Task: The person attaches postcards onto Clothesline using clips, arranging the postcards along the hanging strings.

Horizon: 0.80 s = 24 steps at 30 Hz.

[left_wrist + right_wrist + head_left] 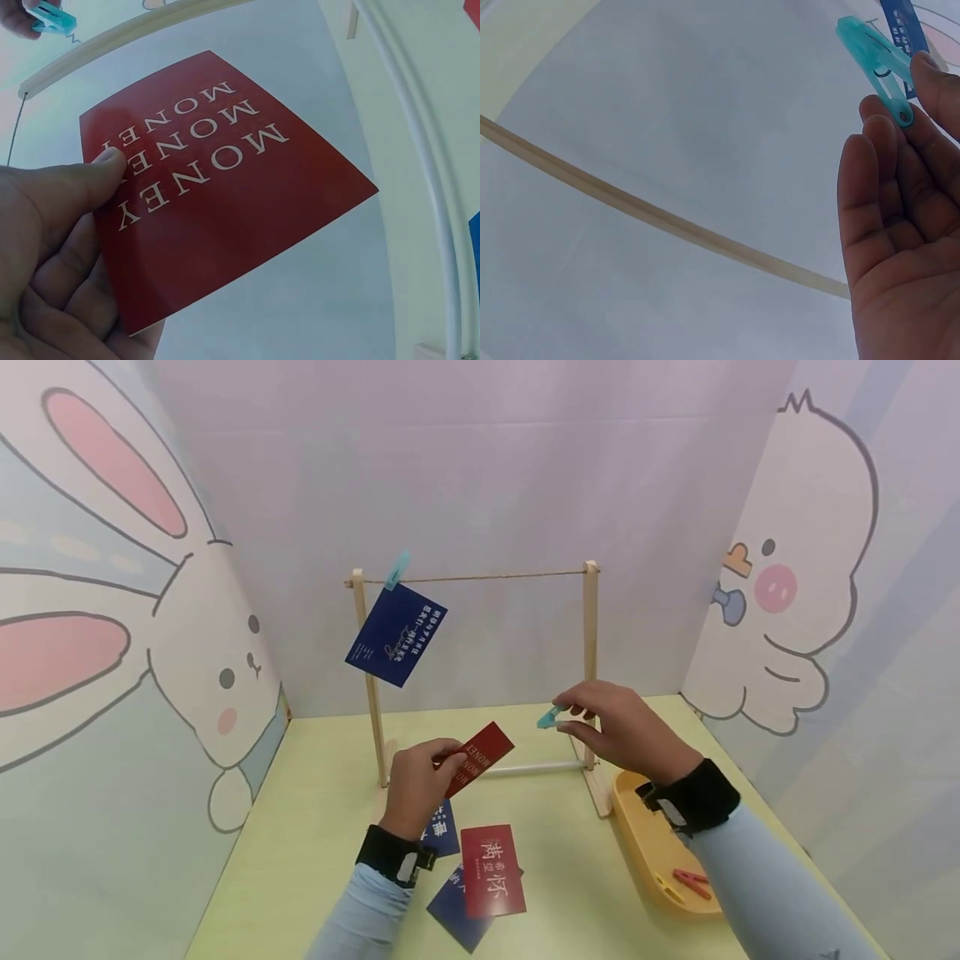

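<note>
My left hand (420,785) pinches a red card (225,217) by one edge, thumb across its front, where "MONEY" is printed in three rows. To the right, my right hand (626,727) holds a turquoise clothespin (874,64) by its handle ends, between thumb and fingers. Both hands are raised in front of a wooden frame with a rope (487,577) strung between its two posts. From the rope's left end hangs a dark blue card (397,635), tilted, held by another turquoise clothespin (397,570).
A red card (493,872) lies over a blue card (457,906) on the pale yellow table (277,860). Another blue card (444,831) is partly behind my left wrist. At right, a yellow tray (637,839) holds a red clothespin (692,882) and a yellow one (669,889).
</note>
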{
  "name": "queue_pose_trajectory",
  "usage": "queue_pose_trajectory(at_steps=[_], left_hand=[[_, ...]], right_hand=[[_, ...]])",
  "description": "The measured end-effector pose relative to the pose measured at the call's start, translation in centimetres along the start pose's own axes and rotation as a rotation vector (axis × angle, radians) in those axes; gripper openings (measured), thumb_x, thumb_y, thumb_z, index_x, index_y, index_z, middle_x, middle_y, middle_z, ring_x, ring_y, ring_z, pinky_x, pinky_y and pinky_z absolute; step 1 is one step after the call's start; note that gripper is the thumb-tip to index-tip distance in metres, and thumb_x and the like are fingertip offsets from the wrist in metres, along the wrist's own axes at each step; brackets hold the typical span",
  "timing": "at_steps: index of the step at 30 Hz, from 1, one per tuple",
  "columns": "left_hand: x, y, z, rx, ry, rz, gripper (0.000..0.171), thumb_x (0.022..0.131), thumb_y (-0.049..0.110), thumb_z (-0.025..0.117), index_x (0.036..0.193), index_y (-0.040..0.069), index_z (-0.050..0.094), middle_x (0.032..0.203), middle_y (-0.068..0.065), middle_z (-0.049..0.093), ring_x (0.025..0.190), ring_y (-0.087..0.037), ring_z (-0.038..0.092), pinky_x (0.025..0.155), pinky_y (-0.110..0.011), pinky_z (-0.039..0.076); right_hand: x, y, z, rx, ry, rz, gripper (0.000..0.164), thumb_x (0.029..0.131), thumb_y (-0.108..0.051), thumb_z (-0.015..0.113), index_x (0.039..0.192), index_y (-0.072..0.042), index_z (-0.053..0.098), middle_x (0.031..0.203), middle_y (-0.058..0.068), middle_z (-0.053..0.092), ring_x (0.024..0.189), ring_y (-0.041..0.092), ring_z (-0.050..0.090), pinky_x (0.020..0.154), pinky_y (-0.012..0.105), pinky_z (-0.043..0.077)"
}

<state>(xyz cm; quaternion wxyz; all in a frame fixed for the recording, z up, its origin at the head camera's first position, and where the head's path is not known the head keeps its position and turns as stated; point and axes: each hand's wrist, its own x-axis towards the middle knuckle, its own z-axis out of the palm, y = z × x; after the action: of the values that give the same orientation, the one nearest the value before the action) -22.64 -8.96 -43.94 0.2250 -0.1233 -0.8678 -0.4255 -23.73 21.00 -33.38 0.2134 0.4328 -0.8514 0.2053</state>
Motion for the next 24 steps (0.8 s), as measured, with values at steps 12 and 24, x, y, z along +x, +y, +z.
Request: queue_pose_trajectory(at_steps=[12, 24], left_hand=[[1.1, 0.7, -1.5, -0.033, 0.065, 0.030, 0.024, 0.085, 0.027, 0.072, 0.107, 0.019, 0.071, 0.098, 0.004, 0.070, 0.079, -0.005, 0.060, 0.068, -0.036, 0.057], [2.4, 1.3, -2.9, -0.064, 0.146, 0.023, 0.027, 0.085, 0.030, 0.070, 0.110, 0.019, 0.070, 0.101, 0.006, 0.069, 0.081, -0.002, 0.060, 0.068, -0.035, 0.057]], right_hand=[[2.9, -0.6, -0.9, -0.018, 0.034, -0.082, 0.036, 0.080, -0.013, 0.076, 0.112, -0.006, 0.061, 0.102, 0.002, 0.063, 0.087, 0.008, 0.055, 0.070, 0.036, 0.056], [5.3, -1.2, -1.6, -0.013, 0.078, -0.125, 0.034, 0.082, -0.014, 0.075, 0.111, -0.005, 0.062, 0.102, 0.004, 0.064, 0.088, 0.009, 0.055, 0.070, 0.032, 0.055]])
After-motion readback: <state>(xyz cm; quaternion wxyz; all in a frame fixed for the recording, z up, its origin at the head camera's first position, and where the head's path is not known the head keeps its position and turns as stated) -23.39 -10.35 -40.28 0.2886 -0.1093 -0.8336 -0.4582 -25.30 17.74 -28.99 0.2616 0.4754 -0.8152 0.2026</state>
